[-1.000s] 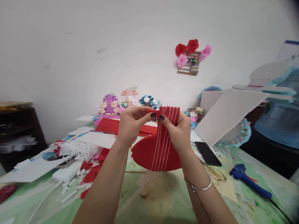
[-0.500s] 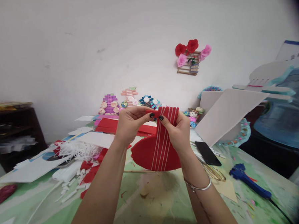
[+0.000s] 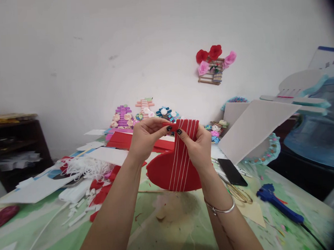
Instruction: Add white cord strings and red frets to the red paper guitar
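Observation:
A red lute-shaped craft piece (image 3: pixel 161 172) with several white strings down its front is held up over the table, its round body downward. My right hand (image 3: pixel 197 145) is closed around the neck near the top, thumb on the front and fingers hidden behind. My left hand (image 3: pixel 149 135) pinches a small red strip (image 3: pixel 169 125) between thumb and fingers. That strip lies against the left side of the neck's top; I cannot tell whether it is fixed there. Both thumbs nearly meet at the strip.
At left lie tangled white string (image 3: pixel 88 168), red scraps (image 3: pixel 102 195) and white sheets. At right are a black phone (image 3: pixel 232 172), gold-handled scissors (image 3: pixel 240 194) and a blue glue gun (image 3: pixel 279 203) with its cord. White boards (image 3: pixel 256 127) lean behind, near a water jug (image 3: pixel 321 132).
Almost nothing differs. My right hand and the red craft piece have shifted very slightly left; both hands keep their hold.

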`<act>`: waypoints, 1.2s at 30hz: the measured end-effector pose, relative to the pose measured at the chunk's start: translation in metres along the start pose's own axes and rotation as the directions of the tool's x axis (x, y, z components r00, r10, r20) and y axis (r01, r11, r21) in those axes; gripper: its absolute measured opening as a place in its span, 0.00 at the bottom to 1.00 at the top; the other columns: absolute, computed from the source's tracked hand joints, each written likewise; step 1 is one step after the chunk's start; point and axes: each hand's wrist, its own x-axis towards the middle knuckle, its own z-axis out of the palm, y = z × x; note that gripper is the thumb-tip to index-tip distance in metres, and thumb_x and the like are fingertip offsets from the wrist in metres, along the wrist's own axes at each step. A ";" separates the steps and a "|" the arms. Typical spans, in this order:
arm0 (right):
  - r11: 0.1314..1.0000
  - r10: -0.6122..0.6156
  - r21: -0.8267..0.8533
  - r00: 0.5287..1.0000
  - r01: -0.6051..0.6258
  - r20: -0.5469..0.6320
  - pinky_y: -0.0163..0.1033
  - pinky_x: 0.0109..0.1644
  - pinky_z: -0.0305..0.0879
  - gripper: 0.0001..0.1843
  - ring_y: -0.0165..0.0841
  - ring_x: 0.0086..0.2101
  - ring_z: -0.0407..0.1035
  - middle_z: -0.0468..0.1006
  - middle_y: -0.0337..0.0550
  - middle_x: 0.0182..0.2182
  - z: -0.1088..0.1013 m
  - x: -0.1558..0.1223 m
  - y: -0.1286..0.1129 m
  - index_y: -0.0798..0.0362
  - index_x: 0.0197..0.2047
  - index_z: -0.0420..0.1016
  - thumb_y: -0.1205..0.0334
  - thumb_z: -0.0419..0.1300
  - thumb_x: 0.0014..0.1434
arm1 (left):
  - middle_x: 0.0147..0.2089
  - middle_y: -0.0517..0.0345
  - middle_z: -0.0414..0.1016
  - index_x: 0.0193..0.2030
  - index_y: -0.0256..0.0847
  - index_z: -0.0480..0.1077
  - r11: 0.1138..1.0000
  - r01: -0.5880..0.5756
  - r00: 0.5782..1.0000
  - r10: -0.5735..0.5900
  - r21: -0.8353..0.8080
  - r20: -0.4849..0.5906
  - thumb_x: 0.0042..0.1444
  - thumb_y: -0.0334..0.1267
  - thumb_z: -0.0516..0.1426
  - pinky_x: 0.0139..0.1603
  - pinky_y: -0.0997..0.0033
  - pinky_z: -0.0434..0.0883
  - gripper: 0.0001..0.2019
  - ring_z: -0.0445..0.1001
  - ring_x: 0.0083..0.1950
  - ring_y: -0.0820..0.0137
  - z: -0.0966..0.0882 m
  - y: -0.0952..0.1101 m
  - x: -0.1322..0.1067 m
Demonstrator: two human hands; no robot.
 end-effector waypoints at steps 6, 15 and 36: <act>1.000 0.003 0.022 1.000 -0.003 -0.001 0.39 0.33 0.67 0.06 0.31 0.28 0.69 0.76 0.38 0.27 0.001 0.002 0.007 0.53 0.35 0.74 0.60 0.63 0.54 | 0.34 0.56 0.79 0.38 0.41 0.78 0.997 -0.054 0.999 0.053 0.056 0.007 0.48 0.34 0.65 0.40 0.71 0.78 0.08 0.78 0.36 0.71 0.002 0.003 -0.001; 1.000 -0.013 -0.028 1.000 0.013 -0.004 0.39 0.32 0.66 0.07 0.31 0.27 0.68 0.75 0.38 0.27 0.002 0.001 0.008 0.52 0.35 0.72 0.59 0.62 0.55 | 0.33 0.56 0.78 0.34 0.39 0.77 0.981 -0.128 0.991 0.133 0.146 -0.031 0.50 0.30 0.62 0.36 0.72 0.77 0.04 0.77 0.35 0.70 0.009 0.009 -0.004; 0.996 -0.047 -0.079 0.999 0.047 0.001 0.38 0.30 0.64 0.04 0.29 0.24 0.65 0.74 0.37 0.25 0.004 -0.002 -0.003 0.54 0.33 0.73 0.63 0.62 0.54 | 0.30 0.58 0.79 0.29 0.39 0.76 0.956 -0.188 0.973 0.213 0.226 -0.091 0.47 0.24 0.58 0.31 0.72 0.77 0.08 0.76 0.31 0.71 0.013 0.012 -0.006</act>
